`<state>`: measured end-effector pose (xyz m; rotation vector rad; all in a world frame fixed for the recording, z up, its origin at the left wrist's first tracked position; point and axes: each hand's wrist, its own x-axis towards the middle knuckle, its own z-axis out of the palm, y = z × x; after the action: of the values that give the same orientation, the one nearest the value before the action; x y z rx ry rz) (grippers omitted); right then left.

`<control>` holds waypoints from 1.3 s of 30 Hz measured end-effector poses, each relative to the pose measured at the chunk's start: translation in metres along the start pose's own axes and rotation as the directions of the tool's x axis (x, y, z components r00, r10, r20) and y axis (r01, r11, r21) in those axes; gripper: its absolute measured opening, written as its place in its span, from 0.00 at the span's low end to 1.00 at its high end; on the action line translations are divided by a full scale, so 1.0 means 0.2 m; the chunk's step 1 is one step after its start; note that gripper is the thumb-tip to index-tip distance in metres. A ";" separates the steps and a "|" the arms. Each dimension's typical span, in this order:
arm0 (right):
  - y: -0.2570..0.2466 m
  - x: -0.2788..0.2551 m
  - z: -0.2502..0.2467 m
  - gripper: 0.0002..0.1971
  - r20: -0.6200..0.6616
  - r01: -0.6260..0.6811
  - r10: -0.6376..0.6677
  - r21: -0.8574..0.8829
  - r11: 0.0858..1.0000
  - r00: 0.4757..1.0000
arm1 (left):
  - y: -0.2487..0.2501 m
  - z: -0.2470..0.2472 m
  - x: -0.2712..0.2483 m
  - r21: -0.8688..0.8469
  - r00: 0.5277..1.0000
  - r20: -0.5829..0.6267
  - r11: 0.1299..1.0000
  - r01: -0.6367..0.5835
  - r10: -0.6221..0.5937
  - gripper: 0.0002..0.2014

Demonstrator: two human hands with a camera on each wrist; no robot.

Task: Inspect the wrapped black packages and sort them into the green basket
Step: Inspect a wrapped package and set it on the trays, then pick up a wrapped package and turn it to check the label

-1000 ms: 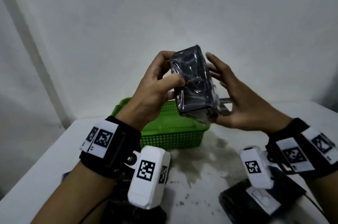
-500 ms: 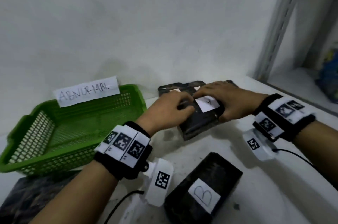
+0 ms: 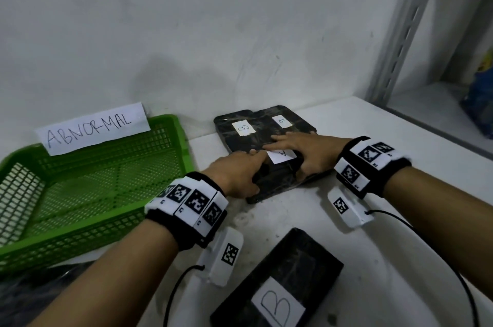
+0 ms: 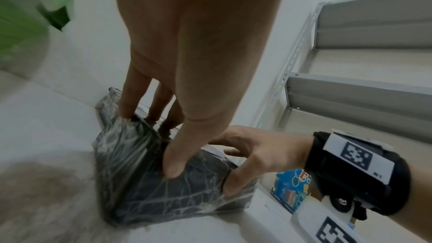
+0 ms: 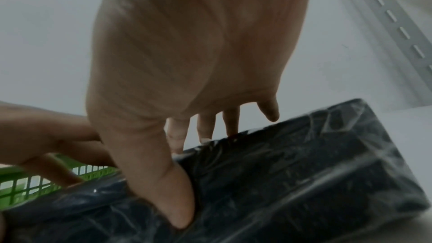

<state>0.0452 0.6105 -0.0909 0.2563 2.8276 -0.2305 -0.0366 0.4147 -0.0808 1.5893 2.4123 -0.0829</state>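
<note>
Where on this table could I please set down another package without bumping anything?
Bare tabletop lies between the package under both hands and the near B package. The green basket shows a bare floor. It is crowded by the wall, where two B packages lie side by side.

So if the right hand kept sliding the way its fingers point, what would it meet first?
Probably the two plastic-wrapped black packages with B labels lying by the wall. The right hand holds the plastic-wrapped black package labelled A, fingers aimed toward them; the gap between them is unclear.
</note>
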 end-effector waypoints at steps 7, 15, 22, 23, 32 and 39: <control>-0.20 -0.30 -0.10 0.36 -0.227 0.195 -0.152 0.179 0.964 0.962 | -0.02 0.01 -0.26 -0.203 0.979 -0.204 0.979 -0.031 -0.012 0.16; -0.39 -0.54 0.17 0.40 0.269 -0.048 -0.010 0.209 0.977 0.963 | 0.16 0.08 -0.56 -0.177 0.876 0.481 0.981 0.074 0.021 0.31; -0.49 -0.57 0.06 0.25 0.114 -0.066 0.014 0.472 0.879 0.993 | 0.03 0.12 -0.63 -0.457 0.917 0.387 0.884 0.100 0.096 0.28; -0.50 -0.58 0.02 0.23 0.030 -0.024 0.011 0.503 0.864 0.999 | 0.00 0.12 -0.65 -0.515 0.940 0.328 0.852 0.093 0.096 0.28; -0.63 -0.52 -0.13 0.30 -0.489 0.408 0.061 0.784 0.469 0.870 | -0.24 -0.02 -0.89 -0.808 0.863 -0.400 0.563 -0.173 -0.309 0.26; -1.05 -0.31 -0.08 0.30 -0.634 0.618 0.077 0.769 0.161 0.769 | -0.44 0.02 -1.21 -0.893 0.665 -0.449 0.309 -0.326 -0.597 0.22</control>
<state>0.0584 0.4007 -0.0300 -0.0444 2.6353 -2.4985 -0.0260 0.1606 -0.0354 0.7304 2.1098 1.9988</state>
